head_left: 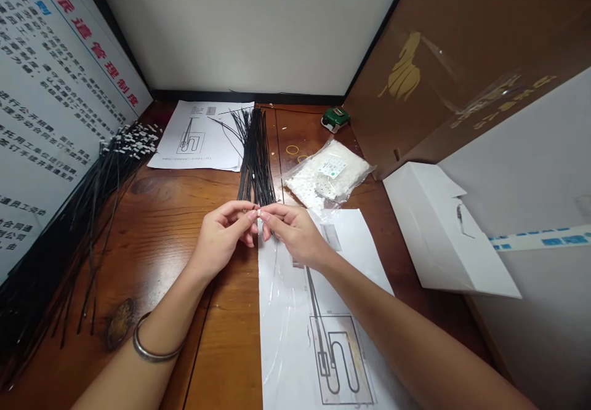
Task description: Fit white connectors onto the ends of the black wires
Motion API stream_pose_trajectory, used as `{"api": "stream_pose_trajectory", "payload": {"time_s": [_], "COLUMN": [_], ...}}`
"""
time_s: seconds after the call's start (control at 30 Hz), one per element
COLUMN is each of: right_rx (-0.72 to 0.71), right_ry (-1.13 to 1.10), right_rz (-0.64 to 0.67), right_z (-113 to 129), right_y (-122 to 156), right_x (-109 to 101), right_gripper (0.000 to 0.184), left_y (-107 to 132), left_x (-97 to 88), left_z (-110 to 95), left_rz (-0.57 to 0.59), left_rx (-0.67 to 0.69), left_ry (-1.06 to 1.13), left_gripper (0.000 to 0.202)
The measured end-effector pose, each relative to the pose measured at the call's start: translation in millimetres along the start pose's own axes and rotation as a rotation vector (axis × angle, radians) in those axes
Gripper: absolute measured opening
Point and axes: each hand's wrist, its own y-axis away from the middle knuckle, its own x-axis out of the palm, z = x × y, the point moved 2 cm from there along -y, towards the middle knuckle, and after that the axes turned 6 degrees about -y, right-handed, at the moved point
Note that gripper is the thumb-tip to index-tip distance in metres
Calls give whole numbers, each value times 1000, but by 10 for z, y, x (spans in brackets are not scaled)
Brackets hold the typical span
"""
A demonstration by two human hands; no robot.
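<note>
White small piece (259, 213) at centre, just near side of black wire bundle (257, 157), pinched between thumbs and fingertips of left hand (221, 233) and right hand (298, 233). Step in hand, by look: fine fitting work; whether wire sits in piece, cannot tell. Next move calls for steady, light pinch, close alignment. White-tipped wires (132, 140) at far left; clear bag (344, 167) far right of hands.

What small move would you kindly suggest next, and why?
The left hand and right hand pinch a small white piece, and the long thin black wires at left carry white tips; so perhaps press the piece onto a wire's end, if not yet seated, which is hidden.
</note>
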Motion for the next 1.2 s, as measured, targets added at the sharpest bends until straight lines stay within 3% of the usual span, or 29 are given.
{"api": "stream_pose_trajectory", "payload": {"time_s": [0.37,0.63,0.87,1.2], "right_rx": [4,-45,-84,-95], "right_ry": [60,37,202,102], "right_rz": [-6,-257,-245,-288], "right_z": [17,-17,14,-48], "right_y": [28,3,41,21], "right_x": [11,-30,44,12], "right_gripper": [22,31,28,20], "left_y": [7,-6,-2,9], "left_x": [11,-12,-3,10], "left_z": [-31,-12,-15,-41], "left_rz": [8,11,23,28], "left_rx": [6,-11,-4,1], "left_ry": [-36,-40,-64,-103], "left_gripper": [30,27,26,25]}}
